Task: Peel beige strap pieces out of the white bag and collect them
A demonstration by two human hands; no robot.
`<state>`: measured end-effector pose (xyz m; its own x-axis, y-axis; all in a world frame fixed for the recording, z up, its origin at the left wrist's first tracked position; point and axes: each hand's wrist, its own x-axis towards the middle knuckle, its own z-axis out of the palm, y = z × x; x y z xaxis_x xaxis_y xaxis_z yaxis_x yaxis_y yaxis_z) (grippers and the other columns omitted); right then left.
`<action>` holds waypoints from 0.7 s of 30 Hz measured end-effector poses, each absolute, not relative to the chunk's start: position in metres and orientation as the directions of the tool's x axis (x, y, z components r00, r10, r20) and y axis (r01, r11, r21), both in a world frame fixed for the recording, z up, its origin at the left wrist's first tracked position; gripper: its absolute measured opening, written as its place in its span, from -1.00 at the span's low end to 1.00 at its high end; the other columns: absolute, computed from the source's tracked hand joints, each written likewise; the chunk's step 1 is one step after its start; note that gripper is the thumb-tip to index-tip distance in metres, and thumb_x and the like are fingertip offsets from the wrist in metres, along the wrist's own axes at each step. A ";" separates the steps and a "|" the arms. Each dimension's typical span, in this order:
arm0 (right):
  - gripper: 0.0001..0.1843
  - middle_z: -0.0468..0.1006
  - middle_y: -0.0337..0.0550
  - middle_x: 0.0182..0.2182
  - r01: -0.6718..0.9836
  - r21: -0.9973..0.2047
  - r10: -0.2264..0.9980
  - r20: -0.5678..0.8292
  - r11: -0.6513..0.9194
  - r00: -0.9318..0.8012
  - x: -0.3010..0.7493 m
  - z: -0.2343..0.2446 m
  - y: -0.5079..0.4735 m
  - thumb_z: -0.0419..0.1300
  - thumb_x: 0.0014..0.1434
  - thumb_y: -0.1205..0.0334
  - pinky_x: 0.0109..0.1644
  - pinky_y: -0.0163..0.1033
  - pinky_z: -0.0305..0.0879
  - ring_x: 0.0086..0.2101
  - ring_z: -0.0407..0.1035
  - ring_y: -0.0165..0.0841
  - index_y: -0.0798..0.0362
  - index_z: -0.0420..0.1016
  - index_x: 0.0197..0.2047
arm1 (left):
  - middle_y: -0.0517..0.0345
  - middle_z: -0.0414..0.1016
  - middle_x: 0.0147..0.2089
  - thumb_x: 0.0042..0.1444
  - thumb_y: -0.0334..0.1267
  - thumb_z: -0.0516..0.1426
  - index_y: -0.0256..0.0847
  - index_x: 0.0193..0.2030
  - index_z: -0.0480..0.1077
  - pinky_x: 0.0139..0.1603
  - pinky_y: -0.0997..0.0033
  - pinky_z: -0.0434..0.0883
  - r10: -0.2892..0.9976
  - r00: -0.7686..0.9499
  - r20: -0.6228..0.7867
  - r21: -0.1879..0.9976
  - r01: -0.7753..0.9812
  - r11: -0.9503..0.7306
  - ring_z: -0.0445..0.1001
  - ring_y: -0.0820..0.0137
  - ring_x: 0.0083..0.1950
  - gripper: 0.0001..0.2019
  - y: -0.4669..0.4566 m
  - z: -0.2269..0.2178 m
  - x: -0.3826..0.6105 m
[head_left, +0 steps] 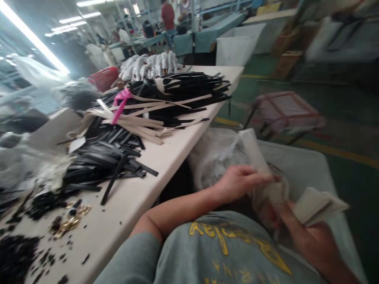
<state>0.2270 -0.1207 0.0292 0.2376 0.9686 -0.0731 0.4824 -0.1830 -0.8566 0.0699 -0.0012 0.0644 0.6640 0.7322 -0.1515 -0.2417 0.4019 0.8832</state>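
Entry: bag (219, 154), lying beside the bench (177, 150), by the lap. Left hand (239, 181) is gripping it, fingers narrow. Right hand (271, 217) is blurring, so I cannot tell its grip. Stack (316, 205) is resting alongside. Probably best: steadying the bag and drawing slowly.

At the left centre the black strips (112, 161) and cream strips (142, 128) with a pink ribbon (120, 104) contrast with the white table (170, 154); small pieces (69, 224) at lower left are gold. The shirt (207, 252) at the bottom is grey-green with yellow letters, the plastic bag (219, 154) milky white, the floor (361, 185) at right green with yellow lines.
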 end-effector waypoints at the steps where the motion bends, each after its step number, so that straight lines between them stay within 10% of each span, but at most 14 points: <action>1: -0.65 0.52 -0.05 -0.62 0.414 -0.888 0.953 -0.080 -0.201 0.292 0.222 0.037 -0.123 0.11 0.26 -0.20 -0.58 -0.10 0.28 -0.63 0.39 -0.22 -0.23 0.57 -0.39 | 0.06 0.60 -0.25 -0.11 0.15 0.36 -0.26 -0.24 0.63 0.01 0.31 0.39 0.732 0.675 -0.090 0.889 -0.277 0.365 0.49 0.32 -0.17 -0.52 0.002 0.070 0.072; 8: -0.48 0.52 -0.14 -0.58 0.201 -0.961 0.874 -0.071 -0.188 0.480 0.210 0.043 -0.125 0.12 0.26 -0.26 -0.52 -0.26 0.34 -0.60 0.40 -0.35 0.05 0.54 -0.38 | 0.16 0.46 -0.48 0.05 0.16 0.27 -0.30 -0.21 0.58 -0.47 0.43 0.26 0.567 0.813 -0.132 0.840 -0.212 0.499 0.30 0.48 -0.56 -0.52 -0.007 0.055 0.108; 21: -0.43 0.54 -0.16 -0.51 0.112 -0.976 0.868 -0.108 -0.185 0.485 0.229 0.012 -0.145 0.01 0.35 -0.23 -0.45 -0.32 0.33 -0.55 0.42 -0.42 0.09 0.47 -0.39 | 0.24 0.37 -0.57 0.06 0.10 0.29 -0.25 -0.40 0.51 -0.43 0.46 0.26 0.479 0.845 -0.238 0.921 0.040 0.388 0.27 0.48 -0.53 -0.61 -0.027 0.027 0.133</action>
